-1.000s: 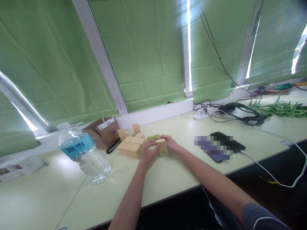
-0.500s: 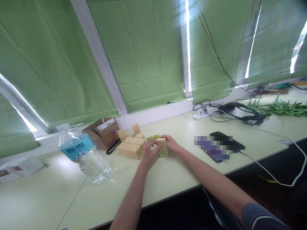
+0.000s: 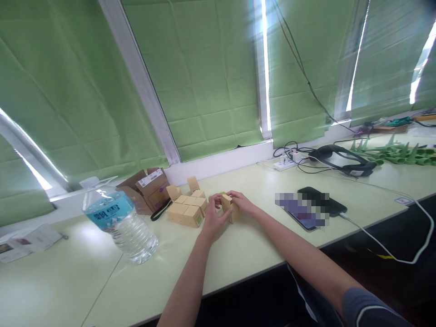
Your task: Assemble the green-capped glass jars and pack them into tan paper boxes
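A small tan cardboard box (image 3: 226,203) is between my hands, close to the tabletop, its narrow top flap side facing me. My left hand (image 3: 215,220) is closed on its left side, with the thumb along the near face. From the right, my right hand (image 3: 242,203) has its fingers bent against the box's far and right side. Small green items behind the box are mostly covered by my fingers. Just left of my left hand stand several similar tan boxes (image 3: 185,212) packed together, some with raised flaps.
A large water bottle (image 3: 132,231) stands on the left, before an open brown carton (image 3: 153,190). Two phones (image 3: 322,202) lie to the right, one with a white cable. Behind them are a power strip (image 3: 285,164), a black headset (image 3: 344,160) and green cone-shaped pieces (image 3: 405,154).
The held box has turned, so its green-labelled front no longer faces me and a narrower side shows. My left hand has shifted slightly right around it, covering more of the green items.
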`<state>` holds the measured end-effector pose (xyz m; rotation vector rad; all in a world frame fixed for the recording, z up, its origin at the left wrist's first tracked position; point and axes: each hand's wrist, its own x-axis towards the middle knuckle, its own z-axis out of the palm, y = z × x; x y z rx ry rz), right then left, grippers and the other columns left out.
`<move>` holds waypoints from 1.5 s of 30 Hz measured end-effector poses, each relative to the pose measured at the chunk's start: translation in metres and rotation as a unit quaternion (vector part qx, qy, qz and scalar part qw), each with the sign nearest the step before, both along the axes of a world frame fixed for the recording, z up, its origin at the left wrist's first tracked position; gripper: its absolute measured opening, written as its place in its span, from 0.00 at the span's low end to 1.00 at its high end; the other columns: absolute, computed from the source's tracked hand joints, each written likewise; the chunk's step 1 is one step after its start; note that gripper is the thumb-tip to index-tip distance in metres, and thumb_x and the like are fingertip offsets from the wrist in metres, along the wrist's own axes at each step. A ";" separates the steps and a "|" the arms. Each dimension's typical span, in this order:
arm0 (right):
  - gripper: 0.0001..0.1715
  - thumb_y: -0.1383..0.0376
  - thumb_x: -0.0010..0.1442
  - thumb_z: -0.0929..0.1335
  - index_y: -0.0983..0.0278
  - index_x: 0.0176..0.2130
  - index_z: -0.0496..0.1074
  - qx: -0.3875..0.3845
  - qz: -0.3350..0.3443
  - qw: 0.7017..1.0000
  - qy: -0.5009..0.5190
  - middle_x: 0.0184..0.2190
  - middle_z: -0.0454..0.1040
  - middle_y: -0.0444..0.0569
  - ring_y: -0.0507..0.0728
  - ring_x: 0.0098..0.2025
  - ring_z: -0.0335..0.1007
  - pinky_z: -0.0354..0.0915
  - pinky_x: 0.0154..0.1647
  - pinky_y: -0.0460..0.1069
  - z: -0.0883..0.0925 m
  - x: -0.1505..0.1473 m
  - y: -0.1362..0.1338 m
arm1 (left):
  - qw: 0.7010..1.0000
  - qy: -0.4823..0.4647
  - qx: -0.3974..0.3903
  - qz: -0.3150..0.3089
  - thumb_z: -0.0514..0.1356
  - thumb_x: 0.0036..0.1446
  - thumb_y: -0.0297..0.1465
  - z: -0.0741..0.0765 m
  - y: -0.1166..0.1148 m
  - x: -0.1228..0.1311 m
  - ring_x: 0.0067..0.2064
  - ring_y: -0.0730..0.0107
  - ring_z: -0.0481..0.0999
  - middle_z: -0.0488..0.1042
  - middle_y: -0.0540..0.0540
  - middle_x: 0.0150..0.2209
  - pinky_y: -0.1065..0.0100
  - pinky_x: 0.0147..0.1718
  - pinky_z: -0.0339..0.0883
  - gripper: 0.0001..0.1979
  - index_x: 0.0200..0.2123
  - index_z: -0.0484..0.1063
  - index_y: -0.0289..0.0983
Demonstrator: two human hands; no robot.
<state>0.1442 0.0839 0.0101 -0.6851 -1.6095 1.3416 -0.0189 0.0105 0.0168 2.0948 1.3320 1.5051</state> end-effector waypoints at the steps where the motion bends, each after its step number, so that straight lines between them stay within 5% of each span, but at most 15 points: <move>1: 0.13 0.64 0.49 0.65 0.62 0.36 0.74 -0.011 0.005 1.000 0.016 0.32 0.76 0.44 0.54 0.33 0.69 0.61 0.34 0.47 0.001 0.000 0.000 | 1.000 0.014 0.002 -0.006 0.66 0.57 0.38 0.001 -0.002 0.002 0.49 0.63 0.74 0.72 0.42 0.49 0.61 0.48 0.68 0.26 0.56 0.62 0.42; 6: 0.09 0.66 0.45 0.68 0.62 0.31 0.72 -0.059 -0.008 0.997 0.048 0.29 0.74 0.43 0.53 0.31 0.69 0.61 0.31 0.46 0.003 0.002 0.002 | 0.999 0.002 -0.027 -0.031 0.64 0.58 0.34 0.002 -0.005 0.000 0.52 0.62 0.74 0.72 0.42 0.50 0.56 0.54 0.67 0.32 0.63 0.55 0.43; 12: 0.11 0.61 0.48 0.72 0.63 0.32 0.70 0.005 -0.025 0.999 0.046 0.27 0.71 0.42 0.52 0.29 0.68 0.63 0.30 0.47 0.000 -0.001 0.003 | 0.987 0.020 -0.160 -0.026 0.70 0.51 0.37 -0.002 -0.006 0.000 0.49 0.58 0.77 0.75 0.41 0.48 0.55 0.50 0.71 0.42 0.66 0.56 0.43; 17: 0.19 0.56 0.50 0.75 0.61 0.34 0.65 0.056 -0.088 0.991 0.079 0.38 0.76 0.46 0.54 0.37 0.73 0.69 0.37 0.49 0.004 0.001 -0.004 | 0.995 0.008 -0.101 0.003 0.71 0.49 0.32 0.000 -0.004 -0.001 0.52 0.58 0.75 0.74 0.44 0.53 0.55 0.53 0.69 0.39 0.63 0.61 0.48; 23: 0.12 0.56 0.55 0.73 0.62 0.30 0.78 0.132 -0.088 0.987 0.032 0.45 0.79 0.53 0.60 0.48 0.75 0.70 0.52 0.56 0.008 0.003 -0.010 | 0.999 0.033 0.000 0.041 0.70 0.50 0.31 -0.006 0.008 -0.009 0.52 0.57 0.75 0.75 0.44 0.53 0.56 0.50 0.69 0.29 0.56 0.67 0.45; 28: 0.04 0.64 0.49 0.72 0.60 0.29 0.80 0.138 -0.083 0.987 -0.018 0.47 0.79 0.51 0.61 0.50 0.75 0.68 0.56 0.58 0.004 0.004 -0.006 | 0.994 0.089 0.040 0.041 0.69 0.51 0.30 -0.008 0.009 -0.010 0.55 0.54 0.73 0.74 0.42 0.53 0.53 0.53 0.68 0.26 0.54 0.70 0.44; 36: 0.16 0.53 0.54 0.70 0.63 0.28 0.69 0.022 -0.090 0.987 0.130 0.41 0.80 0.53 0.57 0.41 0.74 0.70 0.45 0.53 0.015 0.005 -0.007 | 0.993 0.087 0.002 0.076 0.68 0.51 0.28 -0.007 0.009 -0.008 0.55 0.55 0.72 0.73 0.42 0.53 0.53 0.55 0.66 0.29 0.56 0.67 0.42; 40: 0.20 0.49 0.56 0.68 0.60 0.32 0.59 -0.099 -0.092 0.957 0.257 0.35 0.79 0.49 0.56 0.32 0.74 0.73 0.38 0.54 0.023 0.013 -0.006 | 0.992 0.087 -0.007 0.087 0.68 0.51 0.29 -0.008 0.009 -0.009 0.54 0.55 0.72 0.73 0.43 0.53 0.53 0.54 0.67 0.28 0.56 0.66 0.41; 45: 0.20 0.49 0.56 0.68 0.59 0.33 0.57 -0.093 -0.078 0.972 0.202 0.27 0.75 0.42 0.52 0.21 0.68 0.66 0.23 0.48 0.025 0.018 -0.007 | 0.994 0.068 0.012 0.080 0.68 0.52 0.31 -0.010 0.014 -0.013 0.50 0.56 0.74 0.74 0.43 0.51 0.53 0.50 0.70 0.27 0.55 0.67 0.42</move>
